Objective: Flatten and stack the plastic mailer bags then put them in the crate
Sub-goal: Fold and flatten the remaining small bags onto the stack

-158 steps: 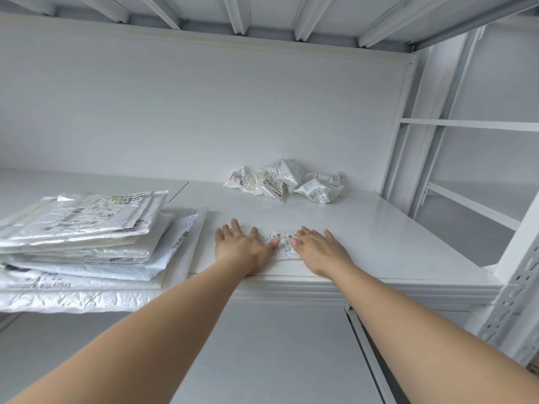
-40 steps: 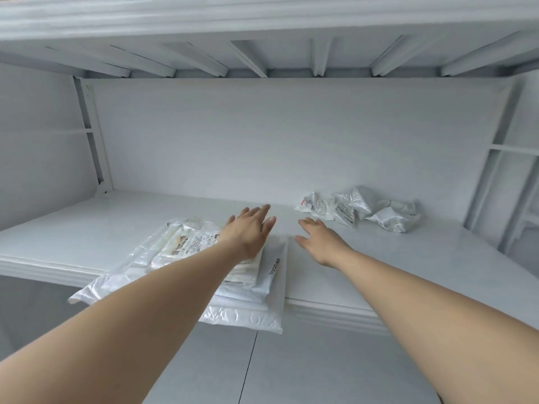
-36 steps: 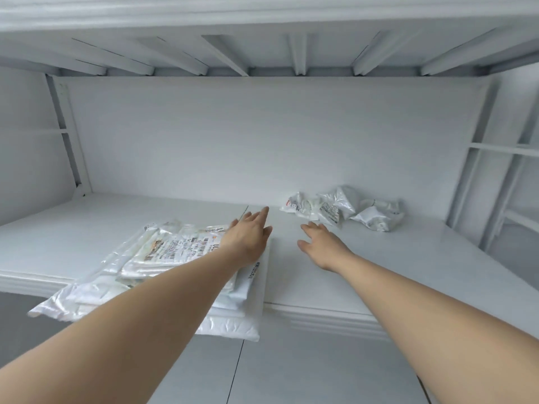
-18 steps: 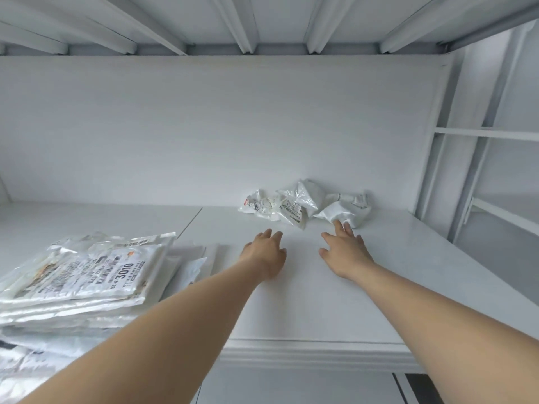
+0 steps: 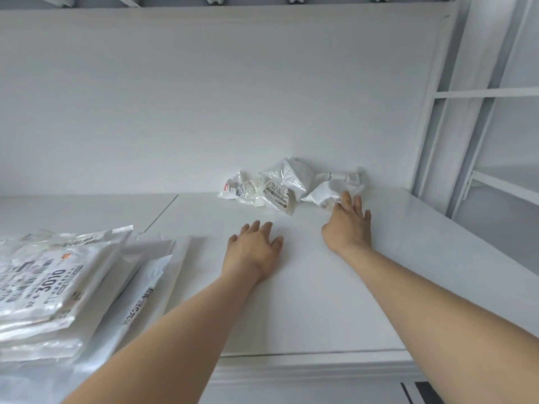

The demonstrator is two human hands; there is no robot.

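Note:
A stack of flattened mailer bags (image 5: 61,284) lies at the left of the white shelf (image 5: 315,301), its top bag bearing a printed label. Against the back wall sits a cluster of crumpled mailer bags (image 5: 280,188). The rightmost crumpled bag (image 5: 335,186) is touched by the fingertips of my right hand (image 5: 348,225), whose fingers are stretched out. My left hand (image 5: 252,252) hovers or rests over the bare shelf in front of the cluster, fingers relaxed and holding nothing. No crate is in view.
The shelf's front edge (image 5: 315,371) runs below my arms. A white upright frame (image 5: 437,112) with cross rails stands at the right. The back wall (image 5: 204,97) closes off the shelf behind the crumpled bags.
Both hands left the stack on the left and moved right and toward the back. My right hand has now reached the rightmost crumpled bag; the left trails behind it.

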